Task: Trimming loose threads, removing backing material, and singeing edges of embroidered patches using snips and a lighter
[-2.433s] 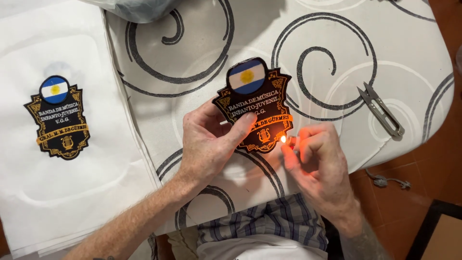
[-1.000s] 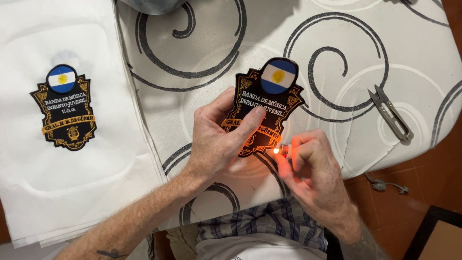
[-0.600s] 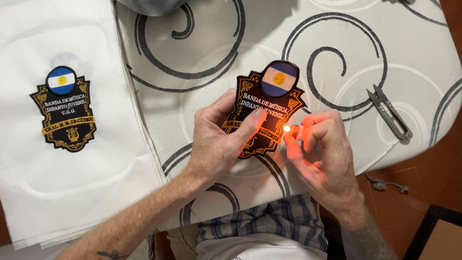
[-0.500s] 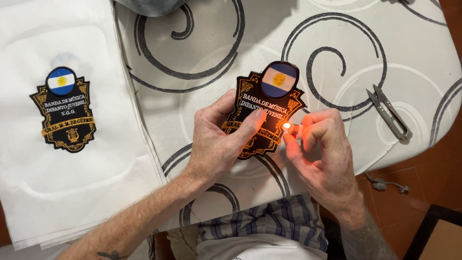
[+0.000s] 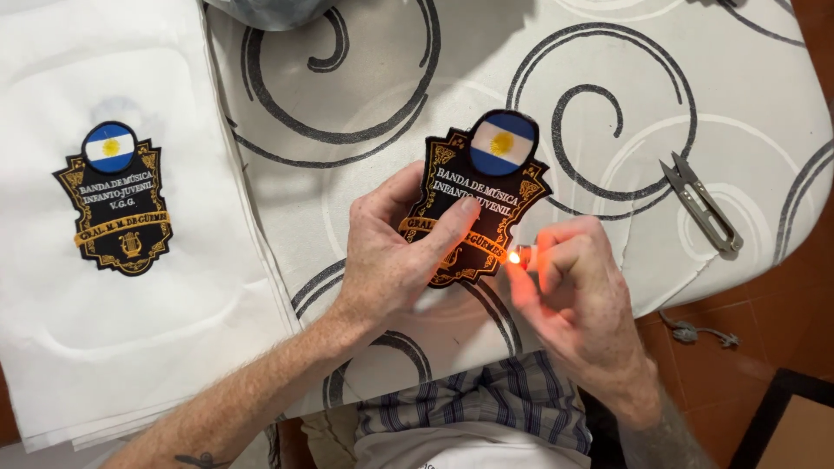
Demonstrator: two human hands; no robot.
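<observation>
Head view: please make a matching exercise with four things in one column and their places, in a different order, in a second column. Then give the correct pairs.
Things:
1. cut-out patch
2. second patch
3. thread snips
4. small flame

Places:
A. lying on the swirl-patterned board cover, to the right of both hands
B. still on the white backing fabric, far left
C. at the lower right edge of the held patch, in front of the right hand
D. between the fingers of the left hand

Pairs: 1-D, 2-B, 3-A, 4-C

Left hand [image 5: 395, 252] pinches with thumb and forefinger; right hand [image 5: 578, 295] curled closed.
</observation>
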